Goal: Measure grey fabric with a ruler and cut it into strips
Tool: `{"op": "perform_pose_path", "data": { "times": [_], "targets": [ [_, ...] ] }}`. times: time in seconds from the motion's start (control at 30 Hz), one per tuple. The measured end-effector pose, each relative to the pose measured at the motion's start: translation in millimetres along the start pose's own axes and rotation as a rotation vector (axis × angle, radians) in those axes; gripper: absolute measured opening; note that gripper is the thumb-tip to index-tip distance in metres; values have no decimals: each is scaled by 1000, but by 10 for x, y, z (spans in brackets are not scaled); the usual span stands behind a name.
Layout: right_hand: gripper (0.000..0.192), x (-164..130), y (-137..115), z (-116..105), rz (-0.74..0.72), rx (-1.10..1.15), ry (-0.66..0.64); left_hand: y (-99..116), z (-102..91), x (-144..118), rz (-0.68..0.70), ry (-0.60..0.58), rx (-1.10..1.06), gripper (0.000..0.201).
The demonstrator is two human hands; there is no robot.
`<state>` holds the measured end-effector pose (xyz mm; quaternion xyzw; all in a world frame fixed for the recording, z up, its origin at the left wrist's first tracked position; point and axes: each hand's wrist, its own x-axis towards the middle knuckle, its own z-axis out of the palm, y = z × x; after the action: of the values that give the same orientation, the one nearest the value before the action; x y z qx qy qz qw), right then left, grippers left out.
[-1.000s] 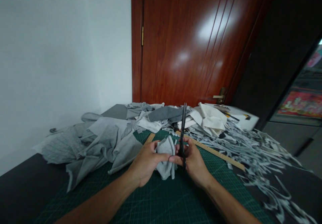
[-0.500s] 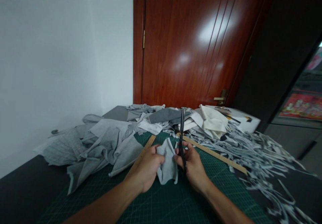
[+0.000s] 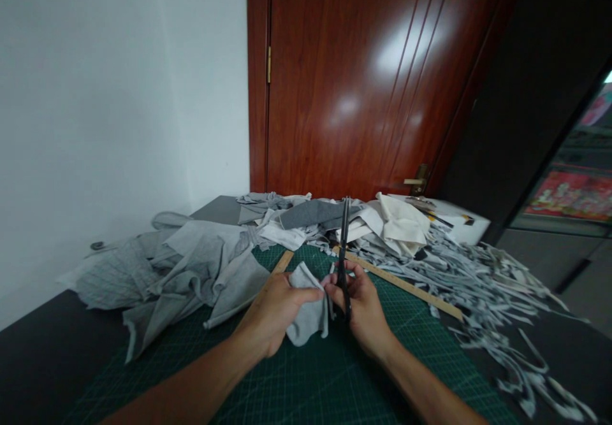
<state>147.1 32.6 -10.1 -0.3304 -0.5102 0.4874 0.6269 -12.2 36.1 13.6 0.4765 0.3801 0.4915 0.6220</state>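
A small piece of grey fabric (image 3: 306, 320) hangs from my left hand (image 3: 275, 307), whose thumb and fingers are closed on it above the mat. My right hand (image 3: 361, 304) is closed around a pair of black scissors (image 3: 343, 253), its blades pointing up and away from me. Between the two hands, a thin grey strip (image 3: 331, 307) dangles beside the fabric's right edge, close to my right fingertips. Whether the strip is still joined to the piece I cannot tell. Under both hands lies a green cutting mat (image 3: 306, 387) with grid lines.
Crumpled grey cloth (image 3: 191, 266) is heaped on the left. Behind the mat lie more fabric pieces (image 3: 315, 215) and a cream cloth (image 3: 404, 221). Two wooden rulers, one on the right (image 3: 406, 285), rest on the mat. Cut strips (image 3: 478, 297) spread across the right side near a white box (image 3: 461, 224).
My left thumb has reached further right over the fabric, toward my right fingertips. The fabric has shifted slightly left and turned. The scissors stay in my right hand; the whole view has shifted a little.
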Motion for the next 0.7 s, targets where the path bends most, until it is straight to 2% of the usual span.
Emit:
{"op": "perform_pose_path", "data": {
  "times": [0.2, 0.33, 0.5, 0.7],
  "targets": [
    [65, -1, 5, -19, -10, 21, -12, 117, 22, -21, -14, 111, -88, 30],
    [71, -9, 40, -1, 5, 4, -38, 145, 33, -39, -18, 118, -102, 35],
    [63, -50, 9, 25, 12, -26, -54, 178, -39, -27, 12, 119, -57, 40],
    [56, -51, 8, -19, 10, -60, -32, 313, -138, 1, -35, 90, -7, 29]
  ]
}}
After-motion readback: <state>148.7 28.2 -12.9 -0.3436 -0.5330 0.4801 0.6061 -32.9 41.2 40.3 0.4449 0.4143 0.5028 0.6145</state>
